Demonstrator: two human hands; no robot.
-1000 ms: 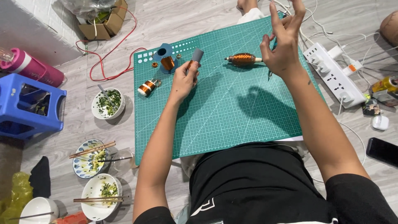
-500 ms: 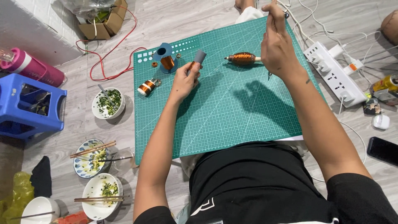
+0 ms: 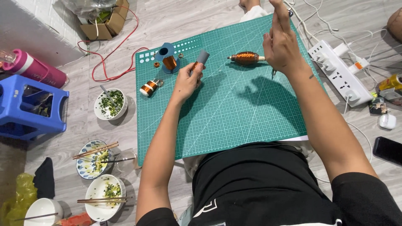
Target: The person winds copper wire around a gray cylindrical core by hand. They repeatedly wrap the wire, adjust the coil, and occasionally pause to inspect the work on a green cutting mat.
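I sit at a green cutting mat (image 3: 234, 117) on the floor. My left hand (image 3: 186, 81) grips a small grey tube wound with copper wire (image 3: 200, 60), held just above the mat. My right hand (image 3: 281, 44) is raised over the mat's far right part, fingers straight and pressed together; I cannot tell whether anything is pinched between them. A thin dark pointed tip (image 3: 273, 74) shows under its heel. A spindle-shaped copper coil (image 3: 246, 57) lies just left of that hand. A blue holder with a copper coil (image 3: 168, 58) and a small copper spool (image 3: 149, 88) sit at the mat's far left.
A white power strip (image 3: 341, 75) with cables lies right of the mat, near a yellow can (image 3: 391, 81) and a dark phone (image 3: 387, 149). On the left are bowls of greens with chopsticks (image 3: 109, 104), a blue stool (image 3: 31, 109), a pink bottle (image 3: 35, 71), a red cable (image 3: 106, 58) and a cardboard box (image 3: 104, 23).
My right hand's fingers, spread a second ago, have closed together and straightened upright. My left hand with the grey tube has hardly moved.
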